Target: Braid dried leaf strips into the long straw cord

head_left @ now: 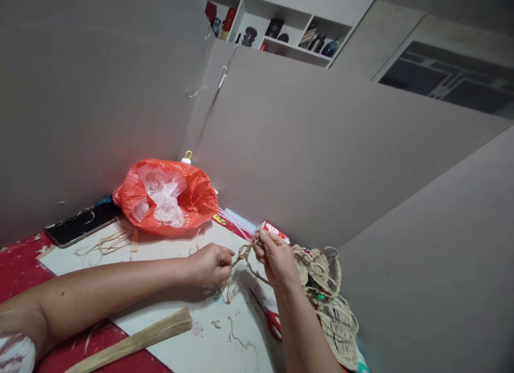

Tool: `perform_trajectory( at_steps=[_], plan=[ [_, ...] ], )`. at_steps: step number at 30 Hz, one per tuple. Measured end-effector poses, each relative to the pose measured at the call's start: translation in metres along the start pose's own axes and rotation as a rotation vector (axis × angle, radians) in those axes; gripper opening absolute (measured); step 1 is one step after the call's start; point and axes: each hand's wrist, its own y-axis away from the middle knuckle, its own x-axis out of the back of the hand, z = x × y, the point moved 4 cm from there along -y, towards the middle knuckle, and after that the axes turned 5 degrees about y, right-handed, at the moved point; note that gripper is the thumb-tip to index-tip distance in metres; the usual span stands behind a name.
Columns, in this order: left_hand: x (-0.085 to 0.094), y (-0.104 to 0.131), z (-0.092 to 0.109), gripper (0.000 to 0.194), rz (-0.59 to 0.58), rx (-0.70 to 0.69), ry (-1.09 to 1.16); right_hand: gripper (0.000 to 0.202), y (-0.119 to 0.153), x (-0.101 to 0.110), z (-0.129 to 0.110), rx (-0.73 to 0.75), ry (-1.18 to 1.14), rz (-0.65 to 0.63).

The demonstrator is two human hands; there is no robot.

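A knotted length of tan twisted cord [243,252] is stretched between my two hands above a white board [201,330]. My left hand [211,266] is closed in a fist on one end, with loose strands hanging below it. My right hand [277,258] pinches the other side of the knot between thumb and fingers. A loop of the cord curves down beneath the right hand. Red-handled scissors [273,324] lie beside my right forearm, partly hidden by it. A dry flat leaf strip [160,333] rests on the board's near side.
An orange plastic bag [132,193] holding white plastic stands at the back, with a black phone [86,223] to its left. Woven straw pieces [339,330] are piled on the right. Grey walls [289,148] enclose the red-covered table [16,266]. Fibre scraps [106,242] lie about.
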Motion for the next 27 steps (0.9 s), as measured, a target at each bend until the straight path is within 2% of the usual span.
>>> perform_trajectory(
  at_steps=[5,12,15,19,22,27],
  plan=[
    [-0.007,0.002,-0.001,0.019,-0.148,0.085,0.033,0.031,-0.005,0.008,0.005,-0.007,-0.049,0.062],
    [-0.015,0.002,-0.012,0.013,-0.146,0.248,0.217,0.031,-0.017,0.020,0.026,-0.080,-0.051,0.133],
    [-0.021,0.003,-0.027,0.013,-0.103,0.356,0.304,0.030,-0.020,0.027,0.032,-0.123,0.047,0.109],
    [-0.020,0.000,-0.051,0.014,0.021,0.585,0.439,0.024,-0.034,0.031,0.045,-0.211,0.222,0.068],
    [-0.014,-0.008,-0.063,0.012,0.117,0.724,0.510,0.020,-0.055,0.027,0.062,-0.320,0.337,0.032],
    [-0.007,-0.029,-0.076,0.015,0.189,0.849,0.539,0.032,-0.087,0.012,0.082,-0.393,0.418,0.051]
  ],
)
